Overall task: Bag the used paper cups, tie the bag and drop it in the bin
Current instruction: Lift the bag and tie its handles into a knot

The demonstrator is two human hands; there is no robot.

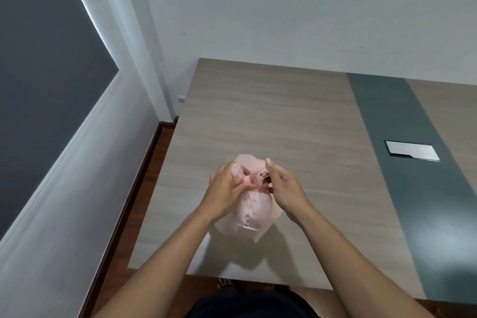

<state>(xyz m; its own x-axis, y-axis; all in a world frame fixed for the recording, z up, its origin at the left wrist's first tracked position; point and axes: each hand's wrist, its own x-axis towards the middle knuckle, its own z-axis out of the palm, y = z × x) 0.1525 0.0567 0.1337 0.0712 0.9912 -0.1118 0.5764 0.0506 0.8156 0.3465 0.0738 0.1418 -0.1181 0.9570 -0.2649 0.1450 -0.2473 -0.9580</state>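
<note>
Standing on the table (271, 111), near its front edge and towards its left side: a thin pink bag (251, 210), filled and bulging, gathered at the top. Inside, only faint shapes, too blurred through the plastic to name. Closed round the gathered top from the left: the left hand (227, 191), fingers curled over one twisted loop of plastic, gripping it. From the right: the right hand (286, 188), pinching the other loop in curled fingers, thumb (268, 164) raised beside the bag's top. Both hands close together over the neck, both clamped on the plastic, bare forearms reaching in from the bottom edge. Knot made or not: impossible to tell behind the fingers. Further right on the table, a grey strip (387, 116) running front to back, with a metal plate (411, 153) set flush in it, well apart from the bag. Behind, a pale wall (284, 8); to the left, a dark panel (38, 59) in a white frame. Below the table's left edge, reddish wood floor (144, 188). At the bottom, dark clothing (247, 303) and, just below the table's front edge, part of a foot (224, 283).
</note>
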